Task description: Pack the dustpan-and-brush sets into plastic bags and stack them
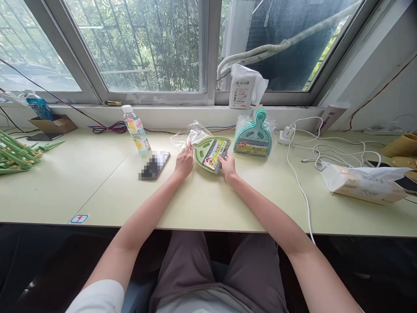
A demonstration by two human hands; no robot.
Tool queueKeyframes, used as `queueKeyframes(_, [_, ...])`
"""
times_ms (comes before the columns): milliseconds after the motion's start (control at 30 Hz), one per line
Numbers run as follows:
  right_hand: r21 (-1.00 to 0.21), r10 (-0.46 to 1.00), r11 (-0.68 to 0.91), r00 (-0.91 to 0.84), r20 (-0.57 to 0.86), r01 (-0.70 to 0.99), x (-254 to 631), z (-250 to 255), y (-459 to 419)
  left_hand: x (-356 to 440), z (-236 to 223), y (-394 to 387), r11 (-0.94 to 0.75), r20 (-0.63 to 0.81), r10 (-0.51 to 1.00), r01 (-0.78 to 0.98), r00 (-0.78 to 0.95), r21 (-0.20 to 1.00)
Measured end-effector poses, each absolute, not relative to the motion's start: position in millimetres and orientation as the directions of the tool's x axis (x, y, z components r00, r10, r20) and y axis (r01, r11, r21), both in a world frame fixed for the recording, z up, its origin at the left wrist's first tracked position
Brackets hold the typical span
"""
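Observation:
A small light-green dustpan (201, 150) lies tilted on the table, with a brush (215, 153) that carries a printed yellow-green label across it. My left hand (184, 161) is at the dustpan's left end, fingers closed about its handle side, which they mostly hide. Crumpled clear plastic wrap (192, 134) spreads just beyond those fingers. On the opposite side, my right hand (227, 165) pinches the brush's right edge between thumb and fingers. Further back to the right stands a stack of similar dustpan sets (253, 132), turquoise in front, inside clear plastic.
Left of my hands are a phone (154, 165) and a drink bottle (137, 129). White cables (339, 152) and a tissue pack (365, 184) occupy the right side. Green stalks (19, 152) lie far left. A white box (241, 92) sits on the window ledge.

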State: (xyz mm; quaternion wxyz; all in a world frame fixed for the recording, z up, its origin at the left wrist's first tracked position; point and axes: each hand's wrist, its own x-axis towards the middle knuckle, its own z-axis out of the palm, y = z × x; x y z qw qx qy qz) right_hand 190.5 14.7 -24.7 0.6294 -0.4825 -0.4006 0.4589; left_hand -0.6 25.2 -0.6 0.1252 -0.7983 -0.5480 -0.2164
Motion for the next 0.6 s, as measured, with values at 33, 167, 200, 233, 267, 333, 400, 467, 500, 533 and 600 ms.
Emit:
queueKeyframes(33, [-0.973, 0.952, 0.120, 0.302, 0.056, -0.195, 191.4, -25.2, 14.6, 0.3, -0.4, 24.4, -0.356, 0.483, 0.824, 0.934, 0.296, 0.034])
queueKeyframes(167, [-0.964, 0.898, 0.122, 0.441, 0.006, -0.237, 200.2, -31.2, 20.4, 3.7, -0.9, 22.1, -0.353, 0.482, 0.825, 0.935, 0.297, 0.028])
queueKeyframes(200, [-0.962, 0.889, 0.125, 0.458, 0.000, -0.244, 202.2, -33.4, 22.6, 4.8, -1.4, 21.5, -0.364, 0.481, 0.822, 0.931, 0.306, 0.031])
queueKeyframes(233, [-0.960, 0.882, 0.135, 0.471, 0.005, -0.244, 203.5, -35.7, 24.6, 6.2, -2.0, 20.8, -0.376, 0.482, 0.818, 0.926, 0.314, 0.035])
queueKeyframes(267, [-0.959, 0.879, 0.153, 0.476, 0.022, -0.238, 204.0, -37.6, 26.1, 7.8, -2.6, 20.0, -0.386, 0.487, 0.813, 0.921, 0.319, 0.041])
queueKeyframes(333, [-0.957, 0.882, 0.195, 0.465, 0.074, -0.217, 201.9, -39.7, 27.1, 11.2, -3.1, 18.1, -0.402, 0.504, 0.800, 0.914, 0.324, 0.051])
queueKeyframes(400, [-0.953, 0.900, 0.219, 0.422, 0.113, -0.211, 196.8, -38.5, 25.1, 14.2, -1.7, 15.7, -0.422, 0.533, 0.779, 0.905, 0.330, 0.056])
queueKeyframes(467, [-0.949, 0.917, 0.228, 0.377, 0.133, -0.218, 190.5, -34.2, 21.0, 16.6, 2.3, 12.5, -0.462, 0.567, 0.744, 0.885, 0.355, 0.052])
queueKeyframes(500, [-0.947, 0.921, 0.233, 0.364, 0.141, -0.221, 187.8, -31.1, 18.5, 17.5, 4.9, 10.4, -0.487, 0.582, 0.723, 0.872, 0.371, 0.049])
queueKeyframes(533, [-0.945, 0.922, 0.239, 0.358, 0.149, -0.224, 185.5, -27.8, 15.9, 18.5, 7.8, 7.9, -0.515, 0.594, 0.704, 0.856, 0.391, 0.048])
queueKeyframes(600, [-0.940, 0.917, 0.256, 0.364, 0.163, -0.227, 183.1, -21.1, 11.2, 20.3, 13.1, 2.2, -0.572, 0.603, 0.674, 0.818, 0.426, 0.060])
